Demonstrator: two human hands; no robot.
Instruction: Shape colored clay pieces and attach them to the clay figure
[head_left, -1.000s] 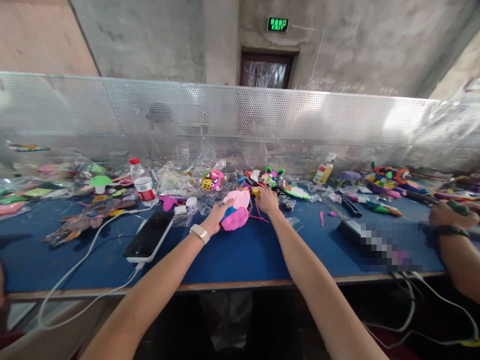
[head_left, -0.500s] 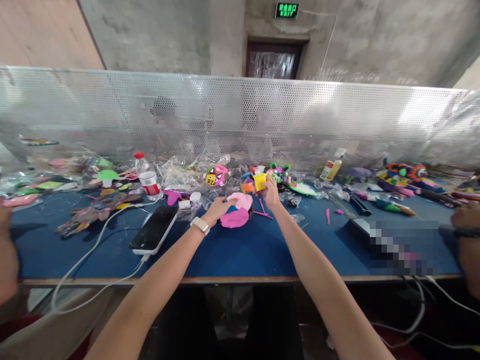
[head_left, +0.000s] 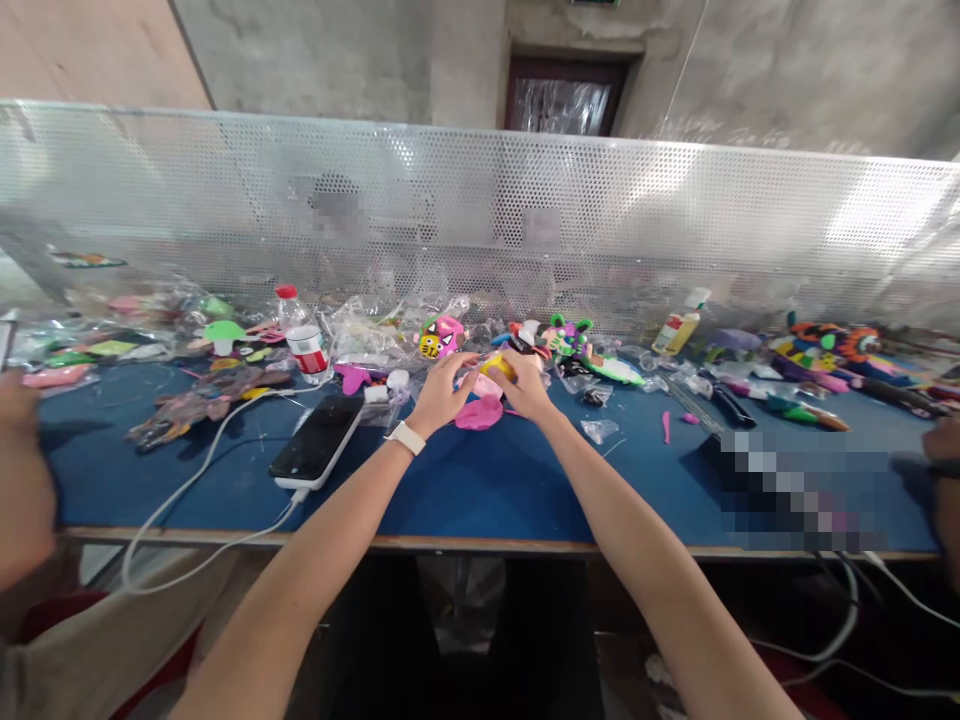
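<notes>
A bright pink clay-like piece [head_left: 480, 412] lies on the blue table in front of me, with paler pink partly covered by my hands. My left hand [head_left: 439, 398] is at its left side, thumb and forefinger apart in a curve; its fingertips reach the pale pink part. My right hand [head_left: 527, 384] holds a small yellow piece [head_left: 493, 368] over the pink one, between thumb and fingers. Whether the yellow piece touches the pink is hidden. Just behind are a pink and yellow cat-like figure [head_left: 442, 338] and a green and purple eared figure [head_left: 568, 336].
Left of my hands lie a phone [head_left: 319, 440] on a white cable and a red-capped bottle [head_left: 306, 350]. A glue-like bottle [head_left: 679, 325] stands right of centre. A dark box [head_left: 731, 465], partly blurred, lies at right. A perforated metal screen [head_left: 480, 200] runs behind. People's arms show at both sides.
My right hand has brought the yellow piece down and left onto the pink one. My left hand has opened into a curve beside it. The view has tilted slightly down.
</notes>
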